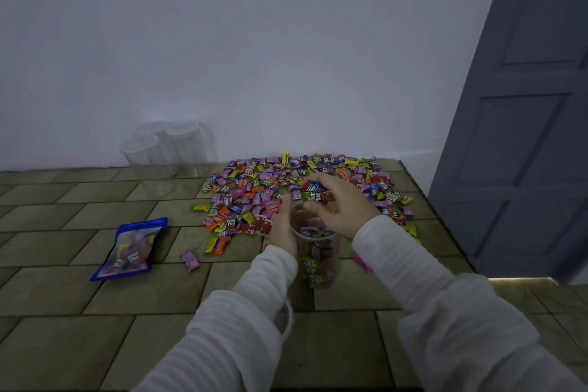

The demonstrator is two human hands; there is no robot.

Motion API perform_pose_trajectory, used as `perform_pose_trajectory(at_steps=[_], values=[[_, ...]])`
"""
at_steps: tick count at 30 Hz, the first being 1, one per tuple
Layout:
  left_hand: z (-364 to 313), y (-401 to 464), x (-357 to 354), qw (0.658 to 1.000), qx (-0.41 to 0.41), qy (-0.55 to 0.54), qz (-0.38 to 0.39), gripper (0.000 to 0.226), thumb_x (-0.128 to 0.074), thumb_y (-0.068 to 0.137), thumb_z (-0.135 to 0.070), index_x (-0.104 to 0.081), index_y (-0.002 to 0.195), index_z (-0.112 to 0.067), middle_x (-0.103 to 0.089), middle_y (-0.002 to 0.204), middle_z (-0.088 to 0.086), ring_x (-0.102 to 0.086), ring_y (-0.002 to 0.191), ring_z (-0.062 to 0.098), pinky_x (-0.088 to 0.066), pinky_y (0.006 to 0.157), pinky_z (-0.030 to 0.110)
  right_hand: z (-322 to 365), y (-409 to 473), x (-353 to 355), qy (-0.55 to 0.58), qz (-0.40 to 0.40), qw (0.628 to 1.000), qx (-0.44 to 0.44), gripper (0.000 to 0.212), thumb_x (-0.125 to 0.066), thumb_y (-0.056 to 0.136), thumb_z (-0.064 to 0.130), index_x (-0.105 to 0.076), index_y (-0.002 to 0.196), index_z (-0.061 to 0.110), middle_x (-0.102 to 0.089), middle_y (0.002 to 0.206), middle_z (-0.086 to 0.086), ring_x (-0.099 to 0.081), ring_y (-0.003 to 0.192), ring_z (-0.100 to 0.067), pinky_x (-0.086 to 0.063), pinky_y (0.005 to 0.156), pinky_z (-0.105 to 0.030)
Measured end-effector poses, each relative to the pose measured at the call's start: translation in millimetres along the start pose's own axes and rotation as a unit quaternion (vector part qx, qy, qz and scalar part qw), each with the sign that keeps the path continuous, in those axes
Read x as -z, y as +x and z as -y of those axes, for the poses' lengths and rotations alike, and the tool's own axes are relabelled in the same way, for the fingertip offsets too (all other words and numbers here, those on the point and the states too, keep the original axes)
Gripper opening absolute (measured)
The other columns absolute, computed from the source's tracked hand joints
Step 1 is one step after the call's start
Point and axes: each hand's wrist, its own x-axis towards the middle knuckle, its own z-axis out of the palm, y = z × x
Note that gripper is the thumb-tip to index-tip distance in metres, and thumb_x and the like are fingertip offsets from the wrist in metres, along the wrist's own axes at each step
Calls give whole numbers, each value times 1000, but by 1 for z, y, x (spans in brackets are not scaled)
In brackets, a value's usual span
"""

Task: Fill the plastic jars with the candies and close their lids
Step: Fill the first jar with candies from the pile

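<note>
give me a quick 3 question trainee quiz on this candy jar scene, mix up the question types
1. True or false: the jar being filled already has its lid on.
2. Multiple choice: where do the empty plastic jars stand? A) against the wall, left of the candy pile B) beside the door C) on the blue candy bag
3. Short answer: what is each hand doing?

Key
1. False: the jar being filled is open at the top.
2. A: the empty plastic jars stand against the wall, left of the candy pile; the blue candy bag lies apart on the floor.
3. The left hand holds the jar's rim; the right hand grips candies above its mouth.
</note>
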Motion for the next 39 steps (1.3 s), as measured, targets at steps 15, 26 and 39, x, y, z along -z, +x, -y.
perform_pose_trajectory(at_steps=[15, 26, 39], values=[[-5, 2, 11, 998, 8, 45, 30, 69, -26, 95, -56, -67, 107, -3, -69, 103, 11, -63, 98, 27, -50, 89, 34, -33, -13, 3, 148, -153, 974, -76, 15, -55, 95, 22, -62, 108, 25, -62, 102, 7, -55, 92, 0, -46, 74, -17], [23, 35, 72, 570, -35, 817, 81, 74, -35, 89, -65, -1, 148, -38, 12, 158, -1, 5, 145, 29, -7, 113, 55, -106, -58, -62, -240, 88, 922, -290, 62, -36, 94, 57, -17, 149, 36, -2, 159, -5, 7, 147, -28, -1, 113, -61], [37, 93, 68, 596, -151, 781, 111, 73, -53, 81, -60, -26, 144, -34, -18, 149, 3, -18, 136, 31, -26, 111, 49, -133, -5, -77, -271, 150, 912, -268, 69, -37, 90, 67, -14, 149, 40, -3, 159, -2, -1, 146, -33, -6, 113, -60]])
